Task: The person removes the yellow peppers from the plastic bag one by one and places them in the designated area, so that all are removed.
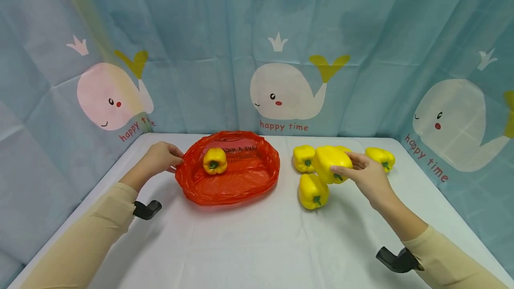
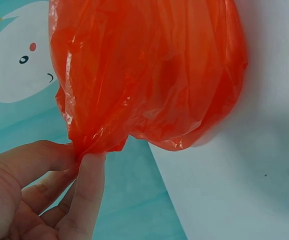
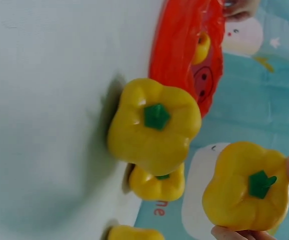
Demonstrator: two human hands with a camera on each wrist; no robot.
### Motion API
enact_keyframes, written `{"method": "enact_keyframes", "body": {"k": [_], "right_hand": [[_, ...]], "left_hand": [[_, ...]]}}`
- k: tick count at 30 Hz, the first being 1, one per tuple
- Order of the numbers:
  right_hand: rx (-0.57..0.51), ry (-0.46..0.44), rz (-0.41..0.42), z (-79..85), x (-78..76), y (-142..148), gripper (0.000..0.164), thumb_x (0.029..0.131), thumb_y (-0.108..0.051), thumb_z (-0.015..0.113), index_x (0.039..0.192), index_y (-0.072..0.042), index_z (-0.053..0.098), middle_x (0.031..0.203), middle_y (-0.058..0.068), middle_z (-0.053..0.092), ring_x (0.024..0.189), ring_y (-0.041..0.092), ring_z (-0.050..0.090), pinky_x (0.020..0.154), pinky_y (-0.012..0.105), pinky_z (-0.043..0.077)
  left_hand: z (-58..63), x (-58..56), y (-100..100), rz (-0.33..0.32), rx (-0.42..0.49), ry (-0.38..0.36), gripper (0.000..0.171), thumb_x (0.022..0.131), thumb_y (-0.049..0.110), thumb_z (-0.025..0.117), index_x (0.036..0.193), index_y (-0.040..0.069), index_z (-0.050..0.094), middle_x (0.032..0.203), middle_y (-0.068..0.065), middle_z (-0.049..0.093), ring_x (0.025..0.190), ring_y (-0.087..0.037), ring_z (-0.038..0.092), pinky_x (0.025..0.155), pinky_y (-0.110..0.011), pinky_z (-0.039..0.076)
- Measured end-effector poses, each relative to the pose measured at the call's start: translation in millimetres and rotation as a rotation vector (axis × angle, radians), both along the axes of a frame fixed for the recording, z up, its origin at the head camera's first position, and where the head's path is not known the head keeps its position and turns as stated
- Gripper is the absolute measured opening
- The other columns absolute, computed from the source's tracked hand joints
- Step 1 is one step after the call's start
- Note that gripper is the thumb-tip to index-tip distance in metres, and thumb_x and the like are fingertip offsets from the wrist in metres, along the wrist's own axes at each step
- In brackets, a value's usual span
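Observation:
A red plastic bag lies with its mouth spread wide on the white table. One yellow bell pepper with a green stem sits inside it. My left hand pinches the bag's left rim between thumb and fingers, and the left wrist view shows the gathered plastic at the fingertips. My right hand grips another yellow bell pepper, held up above the table, stem toward me. Just below and beside that pepper stand more yellow peppers, one in front and one behind.
Another yellow pepper lies at the back right, beyond my right hand. One more is mostly hidden behind the held pepper. A light blue curtain printed with whales encloses the table's back and sides. The white tabletop extends toward me.

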State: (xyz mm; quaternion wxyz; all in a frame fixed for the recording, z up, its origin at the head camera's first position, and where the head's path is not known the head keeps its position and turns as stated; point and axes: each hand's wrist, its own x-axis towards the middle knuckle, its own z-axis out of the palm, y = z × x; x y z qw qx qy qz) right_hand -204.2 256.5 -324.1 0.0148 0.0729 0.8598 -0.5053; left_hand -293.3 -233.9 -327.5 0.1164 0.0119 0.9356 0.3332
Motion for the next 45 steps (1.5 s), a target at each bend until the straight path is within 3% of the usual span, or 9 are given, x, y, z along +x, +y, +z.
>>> {"method": "enact_keyframes", "body": {"k": [22, 45], "right_hand": [[0.079, -0.065, -0.063, -30.0, 14.7, 41.6, 0.095, 0.089, -0.054, 0.067, 0.154, 0.003, 0.027, 0.157, 0.030, 0.031, 0.142, 0.045, 0.035, 0.115, 0.060, 0.035], [0.072, -0.172, -0.098, -55.9, 14.2, 51.3, 0.098, 0.088, -0.054, 0.069, 0.154, 0.004, 0.025, 0.158, 0.030, 0.027, 0.145, 0.045, 0.029, 0.119, 0.059, 0.029]], "left_hand": [[3.0, 0.4, -0.7, -0.006, 0.010, 0.003, 0.034, 0.096, 0.010, 0.060, 0.122, -0.012, 0.061, 0.112, -0.028, 0.067, 0.086, -0.022, 0.071, 0.082, -0.042, 0.062], [2.5, 1.3, -1.9, -0.008, 0.018, 0.005, 0.033, 0.096, 0.009, 0.061, 0.121, -0.012, 0.062, 0.110, -0.028, 0.068, 0.085, -0.021, 0.071, 0.076, -0.037, 0.063]]}}
